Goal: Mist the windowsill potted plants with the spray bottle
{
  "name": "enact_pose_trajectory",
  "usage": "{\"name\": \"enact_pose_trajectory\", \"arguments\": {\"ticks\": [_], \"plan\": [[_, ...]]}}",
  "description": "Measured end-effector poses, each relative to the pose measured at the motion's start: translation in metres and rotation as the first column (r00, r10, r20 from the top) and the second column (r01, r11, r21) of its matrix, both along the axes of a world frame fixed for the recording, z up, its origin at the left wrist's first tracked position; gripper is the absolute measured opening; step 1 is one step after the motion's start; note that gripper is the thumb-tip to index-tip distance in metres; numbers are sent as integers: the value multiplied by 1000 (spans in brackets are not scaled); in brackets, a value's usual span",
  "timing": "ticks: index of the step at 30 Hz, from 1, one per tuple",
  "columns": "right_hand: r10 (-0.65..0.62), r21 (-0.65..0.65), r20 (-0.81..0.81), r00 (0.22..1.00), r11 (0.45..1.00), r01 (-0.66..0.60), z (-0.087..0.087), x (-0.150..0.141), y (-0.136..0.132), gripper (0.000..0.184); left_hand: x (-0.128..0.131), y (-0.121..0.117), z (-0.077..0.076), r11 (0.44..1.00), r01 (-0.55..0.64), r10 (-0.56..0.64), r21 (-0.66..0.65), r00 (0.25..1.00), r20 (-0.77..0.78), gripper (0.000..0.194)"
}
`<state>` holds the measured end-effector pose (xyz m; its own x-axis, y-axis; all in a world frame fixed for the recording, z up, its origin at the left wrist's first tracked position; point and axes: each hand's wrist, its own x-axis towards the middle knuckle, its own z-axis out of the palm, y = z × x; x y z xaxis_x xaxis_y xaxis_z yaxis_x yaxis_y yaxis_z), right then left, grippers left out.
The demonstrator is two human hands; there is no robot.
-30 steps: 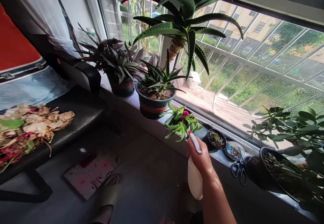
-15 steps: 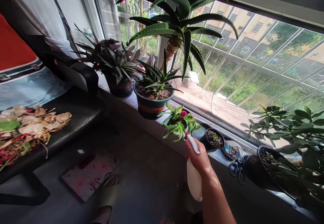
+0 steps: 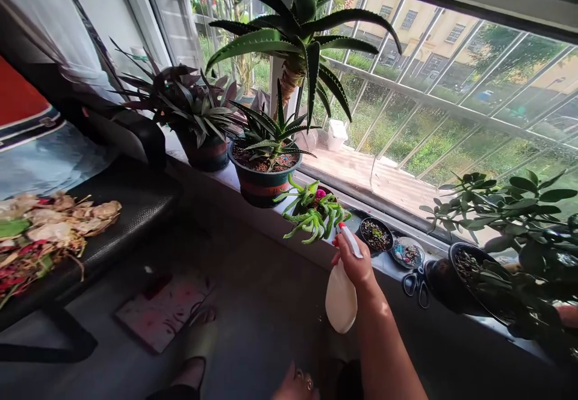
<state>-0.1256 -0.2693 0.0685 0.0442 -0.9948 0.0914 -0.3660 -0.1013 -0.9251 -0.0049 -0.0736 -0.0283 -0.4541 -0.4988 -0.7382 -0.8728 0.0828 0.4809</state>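
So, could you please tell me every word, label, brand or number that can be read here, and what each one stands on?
No readable text shows anywhere.
The white spray bottle in the right hand shows no lettering on the side in view.
The pink-marked sheet on the floor has marks too blurred to read as writing.

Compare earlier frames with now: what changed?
The right hand still grips the white spray bottle, whose body has swung up and tilted further left. The left hand has come into view at the bottom edge. The potted succulent and the scissors on the sill stayed put, apart from a slight shift of the whole view.
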Motion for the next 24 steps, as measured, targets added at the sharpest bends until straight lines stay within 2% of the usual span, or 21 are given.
{"name": "enact_pose_trajectory", "arguments": {"ticks": [2,5,7,10,13,15,16,18,20,22,24], "plan": [[-23,-30,48,999,999,25,2,-2,2,45,-6,1,2,997,78,-78,12,996,38,51],[-54,-104,125,991,992,67,14,-8,10,39,-7,-4,11,981,193,-190,-35,979,70,52],[-48,-134,160,986,989,70,27,-14,17,36,-3,-9,19,975,189,-184,-114,982,51,55],[-23,-160,174,984,986,51,47,-29,28,35,7,-16,21,958,21,-48,-285,995,-87,46],[-17,-175,190,982,983,51,62,-48,34,35,17,-25,4,895,-250,131,-370,939,-318,35],[-36,-183,208,977,980,75,69,-63,37,36,21,-37,-10,811,-482,282,-332,819,-500,35],[-48,-192,216,975,977,91,72,-70,37,36,22,-45,-16,751,-604,370,-268,721,-586,35],[-61,-219,229,971,969,112,77,-85,39,36,23,-66,-25,560,-821,536,-109,460,-708,40],[-61,-235,253,965,964,123,81,-98,42,35,21,-92,-28,419,-906,599,-53,320,-734,55],[-59,-223,284,957,967,125,85,-108,45,35,17,-121,-27,331,-943,624,-22,236,-745,71],[-62,-192,308,949,973,125,89,-117,48,36,12,-149,-24,258,-965,628,35,140,-766,78]]}}
